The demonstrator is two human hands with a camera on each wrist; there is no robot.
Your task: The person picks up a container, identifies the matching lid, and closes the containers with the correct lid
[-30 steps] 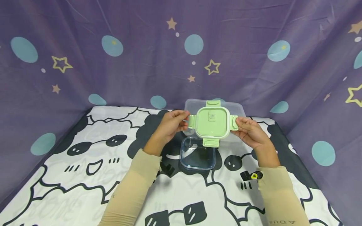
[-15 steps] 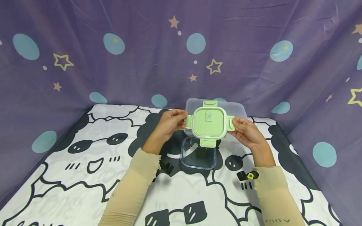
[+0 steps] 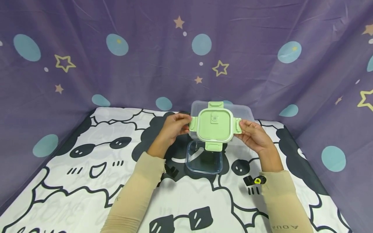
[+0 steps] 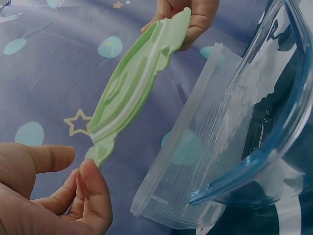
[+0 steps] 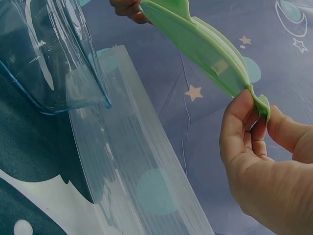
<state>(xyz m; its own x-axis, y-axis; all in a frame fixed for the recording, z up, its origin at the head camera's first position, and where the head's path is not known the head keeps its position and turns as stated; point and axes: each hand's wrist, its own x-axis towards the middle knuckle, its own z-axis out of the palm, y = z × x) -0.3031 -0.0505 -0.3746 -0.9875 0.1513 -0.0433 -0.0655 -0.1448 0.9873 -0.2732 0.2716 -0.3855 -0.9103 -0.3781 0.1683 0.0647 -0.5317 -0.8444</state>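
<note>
A light green lunch-box lid [image 3: 215, 124], with a latch flap on each side and a small round valve on its face, is held up in front of me by both hands. My left hand [image 3: 175, 127] has its fingers at the left flap; in the left wrist view its fingertips [image 4: 93, 169] meet the flap's end, the thumb near it. My right hand [image 3: 257, 137] pinches the right flap between thumb and fingers, plainly seen in the right wrist view. Below the lid stands a clear, square container [image 3: 204, 163] without a cover, its far side partly hidden by the lower flap.
Behind the lid is a larger translucent plastic bin [image 3: 244, 113], partly hidden. A black-and-white cartoon cloth [image 3: 96, 200] covers the table. A purple curtain [image 3: 145, 48] with stars and blue ovals hangs at the back and sides.
With both hands on it, the lid has shifted slightly left, then tilted a little more upright. The clear container and the bin have stayed in place.
</note>
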